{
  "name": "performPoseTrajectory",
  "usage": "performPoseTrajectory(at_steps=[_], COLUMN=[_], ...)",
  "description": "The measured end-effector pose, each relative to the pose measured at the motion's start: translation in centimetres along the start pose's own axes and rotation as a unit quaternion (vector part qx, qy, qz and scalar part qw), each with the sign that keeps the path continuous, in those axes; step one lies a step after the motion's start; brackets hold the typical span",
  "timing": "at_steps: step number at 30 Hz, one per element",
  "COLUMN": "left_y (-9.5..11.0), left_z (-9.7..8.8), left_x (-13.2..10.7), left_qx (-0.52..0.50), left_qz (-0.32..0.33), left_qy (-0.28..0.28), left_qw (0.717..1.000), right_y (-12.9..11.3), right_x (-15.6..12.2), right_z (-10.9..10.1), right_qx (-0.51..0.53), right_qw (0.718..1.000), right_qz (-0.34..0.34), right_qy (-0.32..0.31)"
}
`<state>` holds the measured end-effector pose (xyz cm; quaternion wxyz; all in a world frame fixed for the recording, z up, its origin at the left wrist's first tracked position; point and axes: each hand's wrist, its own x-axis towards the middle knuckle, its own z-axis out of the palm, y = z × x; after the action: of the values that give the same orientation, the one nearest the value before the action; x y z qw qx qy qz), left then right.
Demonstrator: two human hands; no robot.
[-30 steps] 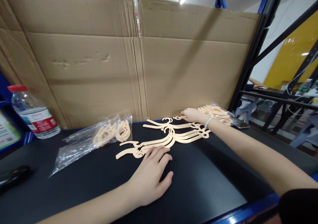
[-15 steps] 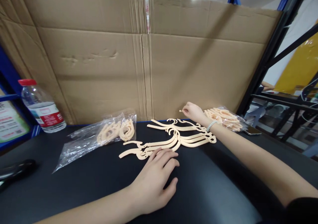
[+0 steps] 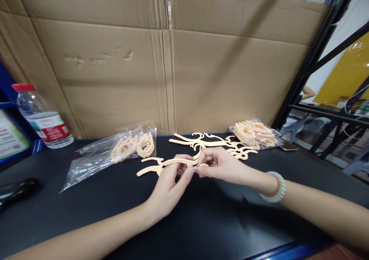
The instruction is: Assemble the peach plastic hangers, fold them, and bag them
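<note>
Beige plastic folding clothes hangers (image 3: 198,141) lie unfolded in a loose group on the black tabletop. My left hand (image 3: 168,185) is closed around the near hanger (image 3: 175,161), thumb and fingers at its curved arm. Fingertips of my right hand (image 3: 220,164) pinch a small beige piece (image 3: 203,165) right against the left thumb tip. Both hands meet over the front of the group, and they hide the middle of the near hanger. What exactly the small piece is, I cannot make out.
An open clear plastic bag (image 3: 86,169) with folded hangers lies left, another filled bag (image 3: 256,133) right, beside a phone (image 3: 288,146). A water bottle (image 3: 47,121) stands far left, near a black object (image 3: 19,190). Cardboard (image 3: 115,67) walls the back. Another person's arm (image 3: 308,92) shows at far right.
My right hand has come from the back right down to my left hand, bringing the small piece. The left hand, earlier resting spread by the hangers, has closed on one. The view has tipped downward slightly.
</note>
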<state>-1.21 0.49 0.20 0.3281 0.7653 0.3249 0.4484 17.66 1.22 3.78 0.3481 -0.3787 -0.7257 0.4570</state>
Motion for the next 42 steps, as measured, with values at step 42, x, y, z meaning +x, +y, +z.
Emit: performPoseTrajectory(at_steps=[42], left_y=[0.5], left_z=[-1.1], left_x=[-0.3], left_qx=[-0.224], left_qz=[-0.178], left_qy=[0.013], left_qw=[0.958], right_y=[-2.4], right_x=[-3.3], right_z=[-8.7], right_qx=[-0.341], right_qw=[0.912], right_qz=[-0.192], right_qy=[0.121])
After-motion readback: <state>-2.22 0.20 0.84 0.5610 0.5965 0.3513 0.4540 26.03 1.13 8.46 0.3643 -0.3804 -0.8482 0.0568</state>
